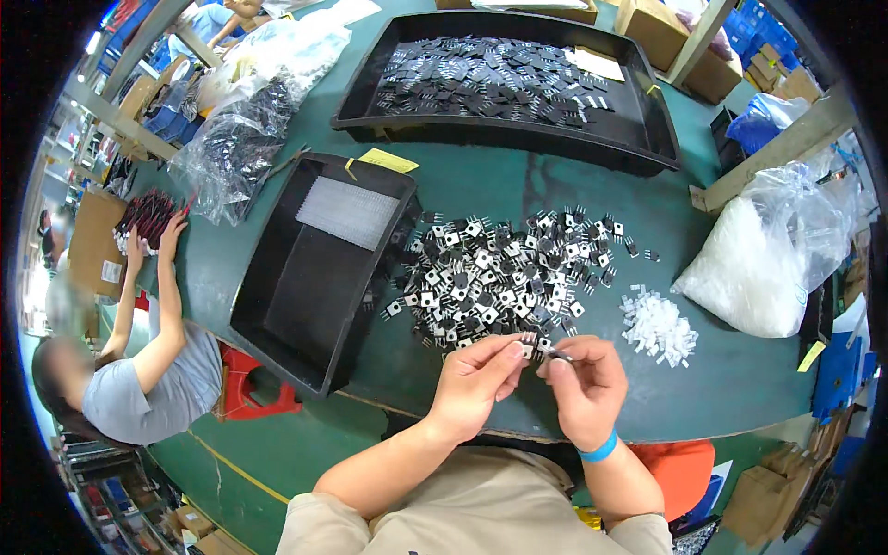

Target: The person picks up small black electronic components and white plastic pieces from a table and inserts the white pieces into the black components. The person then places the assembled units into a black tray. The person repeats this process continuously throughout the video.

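Observation:
My left hand (pixel 474 381) is closed in a pinch near the table's front edge, with a small transistor (pixel 528 340) showing at its fingertips. Close beside it, my right hand (pixel 588 387), a blue band at the wrist, pinches a dark transistor (pixel 558 355). The fingers partly cover both parts. Just beyond my hands lies a loose heap of transistors (pixel 499 273), black-bodied with pale metal faces and thin legs. To the right of the heap is a small pile of short white plastic pieces (pixel 659 326).
A black bin (pixel 294 319) holding a white ribbed sheet (pixel 349 213) stands left. A large black tray (pixel 504 139) of transistors lies at the back. A clear bag (pixel 754 259) of white pieces sits right. A co-worker (pixel 153 370) handles dark red wires (pixel 148 220) at far left.

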Available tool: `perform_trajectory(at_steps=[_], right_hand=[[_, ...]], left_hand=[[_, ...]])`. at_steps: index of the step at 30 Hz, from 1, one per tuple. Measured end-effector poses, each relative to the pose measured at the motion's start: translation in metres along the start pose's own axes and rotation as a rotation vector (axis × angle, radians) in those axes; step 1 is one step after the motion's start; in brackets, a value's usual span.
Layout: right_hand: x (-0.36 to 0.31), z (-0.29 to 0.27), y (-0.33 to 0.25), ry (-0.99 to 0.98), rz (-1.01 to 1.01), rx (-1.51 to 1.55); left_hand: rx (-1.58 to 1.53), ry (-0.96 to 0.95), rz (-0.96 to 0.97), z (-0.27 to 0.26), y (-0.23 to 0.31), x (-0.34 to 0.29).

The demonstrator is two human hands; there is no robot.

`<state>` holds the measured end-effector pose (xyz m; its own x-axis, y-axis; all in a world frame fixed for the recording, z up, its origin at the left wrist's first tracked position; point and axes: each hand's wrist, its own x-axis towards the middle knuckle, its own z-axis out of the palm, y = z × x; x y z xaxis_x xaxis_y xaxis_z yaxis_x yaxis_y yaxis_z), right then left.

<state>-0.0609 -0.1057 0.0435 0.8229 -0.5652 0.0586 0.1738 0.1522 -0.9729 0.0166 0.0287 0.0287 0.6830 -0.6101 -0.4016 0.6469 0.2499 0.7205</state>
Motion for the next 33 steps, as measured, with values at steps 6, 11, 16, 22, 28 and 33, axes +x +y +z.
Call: perform_trajectory(at_steps=[6, 11, 16, 22, 28, 33], right_hand=[[-0.006, -0.012, 0.005, 0.04, 0.192, 0.073], [-0.006, -0.016, 0.006, -0.033, 0.304, 0.054], [-0.01, -0.021, 0.012, -0.056, 0.307, -0.038], [-0.016, -0.024, 0.015, -0.105, 0.259, -0.023], [-0.027, -0.026, 0.005, -0.083, 0.321, -0.047], [-0.031, -0.027, 0.003, -0.064, 0.355, 0.025]], left_hand=[[-0.14, 0.037, -0.054, 0.008, -0.006, 0.004], [-0.068, 0.002, -0.052, 0.008, -0.01, 0.001], [-0.003, -0.082, 0.047, 0.001, -0.021, 0.001], [0.025, -0.148, 0.084, -0.006, -0.027, 0.0], [0.234, -0.229, 0.045, -0.01, -0.021, -0.004], [0.164, -0.211, 0.134, -0.006, -0.026, 0.0]])
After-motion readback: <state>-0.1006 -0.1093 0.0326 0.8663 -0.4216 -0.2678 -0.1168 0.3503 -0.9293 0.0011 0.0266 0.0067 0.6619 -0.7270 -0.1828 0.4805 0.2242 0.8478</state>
